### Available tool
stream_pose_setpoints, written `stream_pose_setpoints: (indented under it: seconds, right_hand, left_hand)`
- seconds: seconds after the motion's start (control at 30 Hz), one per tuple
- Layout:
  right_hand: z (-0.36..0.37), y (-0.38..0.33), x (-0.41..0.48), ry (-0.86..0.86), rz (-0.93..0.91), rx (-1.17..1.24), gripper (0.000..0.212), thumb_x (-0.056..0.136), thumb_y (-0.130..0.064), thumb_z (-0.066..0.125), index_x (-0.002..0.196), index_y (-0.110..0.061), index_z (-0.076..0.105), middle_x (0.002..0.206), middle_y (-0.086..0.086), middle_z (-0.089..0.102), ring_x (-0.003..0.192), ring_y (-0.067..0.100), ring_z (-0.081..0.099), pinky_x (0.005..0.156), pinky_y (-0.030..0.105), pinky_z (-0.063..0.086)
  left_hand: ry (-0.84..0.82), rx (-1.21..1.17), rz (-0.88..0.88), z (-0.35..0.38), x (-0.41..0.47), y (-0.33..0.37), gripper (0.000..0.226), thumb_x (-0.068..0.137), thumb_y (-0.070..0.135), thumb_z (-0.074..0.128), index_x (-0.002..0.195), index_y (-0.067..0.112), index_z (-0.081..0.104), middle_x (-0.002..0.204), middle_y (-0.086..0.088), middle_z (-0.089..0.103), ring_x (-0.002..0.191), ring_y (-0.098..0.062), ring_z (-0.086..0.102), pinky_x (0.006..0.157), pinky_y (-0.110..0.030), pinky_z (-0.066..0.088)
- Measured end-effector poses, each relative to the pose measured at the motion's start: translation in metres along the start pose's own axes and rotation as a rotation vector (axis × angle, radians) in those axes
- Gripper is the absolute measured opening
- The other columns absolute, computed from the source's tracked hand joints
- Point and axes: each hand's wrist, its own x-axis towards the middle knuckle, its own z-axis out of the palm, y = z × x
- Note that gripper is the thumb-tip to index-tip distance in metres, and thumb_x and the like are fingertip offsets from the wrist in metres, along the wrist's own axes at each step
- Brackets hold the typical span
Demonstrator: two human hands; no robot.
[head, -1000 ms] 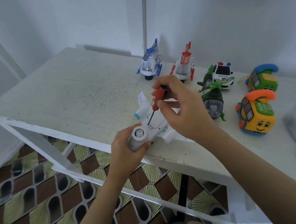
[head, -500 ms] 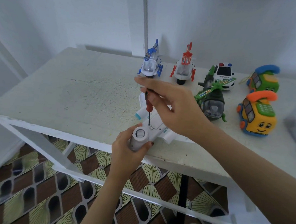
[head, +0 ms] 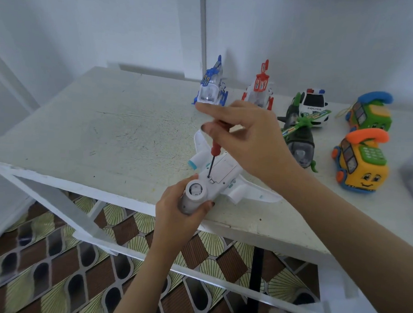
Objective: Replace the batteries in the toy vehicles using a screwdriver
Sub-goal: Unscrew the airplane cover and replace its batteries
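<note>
A white toy airplane [head: 224, 172] lies belly-up at the near edge of the white table [head: 105, 130]. My left hand [head: 175, 210] grips its nose end, which hangs over the edge. My right hand [head: 245, 137] pinches the red handle of a small screwdriver [head: 214, 152] between fingers and thumb. The tool stands almost upright, its dark tip set on the plane's underside by the battery cover. My index finger stretches out to the left above the handle.
Along the back stand a blue helicopter [head: 212, 89], a red helicopter [head: 260, 89], a police car [head: 313, 105], a green helicopter [head: 298, 140], a green phone car [head: 370, 110] and an orange phone car [head: 359, 163]. Patterned floor lies below the table edge.
My right hand has shifted its hold on the screwdriver handle, fingers spreading leftward as it turns. The tool went from tilted to nearly upright. The plane and left hand stayed put.
</note>
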Motion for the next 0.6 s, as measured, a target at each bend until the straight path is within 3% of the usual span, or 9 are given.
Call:
stream_pose_setpoints:
  seconds: [0.1, 0.17, 0.2, 0.3, 0.37, 0.43, 0.5, 0.6]
  right_hand:
    - [0.0030, 0.0041, -0.0002, -0.009, -0.051, -0.322, 0.046, 0.097, -0.038, 0.041, 0.131, -0.010, 0.056, 0.102, 0.005, 0.061, 0.089, 0.010, 0.057, 0.084, 0.016, 0.042]
    - [0.0020, 0.0037, 0.0005, -0.066, 0.002, -0.209, 0.046, 0.098, -0.023, 0.036, 0.138, -0.004, 0.048, 0.126, 0.014, 0.057, 0.116, 0.010, 0.051, 0.098, 0.008, 0.031]
    - [0.0001, 0.0039, 0.0014, -0.107, 0.030, -0.113, 0.044, 0.098, -0.015, 0.036, 0.139, -0.003, 0.046, 0.127, 0.016, 0.058, 0.117, 0.008, 0.052, 0.101, 0.008, 0.031]
    - [-0.0034, 0.0004, 0.0014, -0.129, 0.058, 0.100, 0.042, 0.095, -0.005, 0.052, 0.136, -0.008, 0.050, 0.102, 0.002, 0.067, 0.090, 0.013, 0.067, 0.090, 0.025, 0.053]
    - [-0.0010, 0.0019, 0.0008, -0.047, 0.010, 0.031, 0.045, 0.090, -0.017, 0.064, 0.133, -0.007, 0.054, 0.090, -0.003, 0.068, 0.080, 0.010, 0.065, 0.081, 0.027, 0.056]
    - [0.0025, 0.0048, -0.0011, 0.003, -0.041, -0.150, 0.054, 0.091, -0.038, 0.056, 0.134, -0.006, 0.052, 0.085, -0.002, 0.063, 0.077, 0.008, 0.059, 0.081, 0.027, 0.054]
    - [0.0051, 0.0084, -0.0041, 0.011, -0.052, -0.196, 0.056, 0.097, -0.040, 0.038, 0.139, -0.003, 0.045, 0.093, -0.002, 0.059, 0.086, 0.004, 0.053, 0.088, 0.019, 0.047]
    - [0.0038, 0.0069, -0.0052, 0.022, -0.029, -0.064, 0.043, 0.100, -0.013, 0.036, 0.140, -0.001, 0.043, 0.091, 0.007, 0.063, 0.078, -0.001, 0.054, 0.079, 0.006, 0.039]
  left_hand:
    - [-0.006, -0.013, -0.008, 0.0003, 0.0007, -0.0008, 0.055, 0.066, 0.050, 0.073, 0.117, 0.040, 0.058, 0.113, 0.009, 0.066, 0.108, -0.010, 0.061, 0.084, -0.042, 0.056]
    - [-0.007, -0.012, 0.001, 0.0000, 0.0008, -0.0023, 0.055, 0.066, 0.050, 0.073, 0.118, 0.037, 0.059, 0.113, 0.009, 0.066, 0.107, -0.012, 0.061, 0.084, -0.044, 0.056]
    - [-0.006, -0.011, 0.004, -0.0002, 0.0009, -0.0026, 0.055, 0.066, 0.049, 0.074, 0.118, 0.037, 0.059, 0.113, 0.009, 0.066, 0.107, -0.013, 0.061, 0.084, -0.045, 0.056]
    - [-0.006, -0.016, -0.004, 0.0002, 0.0007, -0.0019, 0.054, 0.066, 0.049, 0.074, 0.117, 0.040, 0.058, 0.114, 0.009, 0.066, 0.108, -0.013, 0.061, 0.085, -0.045, 0.056]
    - [-0.003, -0.017, -0.002, 0.0004, 0.0008, -0.0013, 0.053, 0.066, 0.049, 0.074, 0.116, 0.042, 0.058, 0.114, 0.009, 0.066, 0.108, -0.013, 0.061, 0.085, -0.045, 0.056]
    - [-0.004, -0.018, -0.001, 0.0006, 0.0009, -0.0015, 0.053, 0.066, 0.048, 0.074, 0.117, 0.041, 0.058, 0.114, 0.008, 0.067, 0.108, -0.014, 0.062, 0.084, -0.045, 0.056]
    - [-0.009, -0.017, -0.006, 0.0001, 0.0008, -0.0014, 0.054, 0.066, 0.049, 0.074, 0.117, 0.039, 0.059, 0.113, 0.008, 0.066, 0.108, -0.015, 0.062, 0.084, -0.045, 0.056]
    - [-0.006, 0.000, -0.005, -0.0004, 0.0011, -0.0003, 0.055, 0.066, 0.050, 0.074, 0.117, 0.037, 0.059, 0.112, 0.009, 0.067, 0.107, -0.013, 0.062, 0.084, -0.044, 0.056]
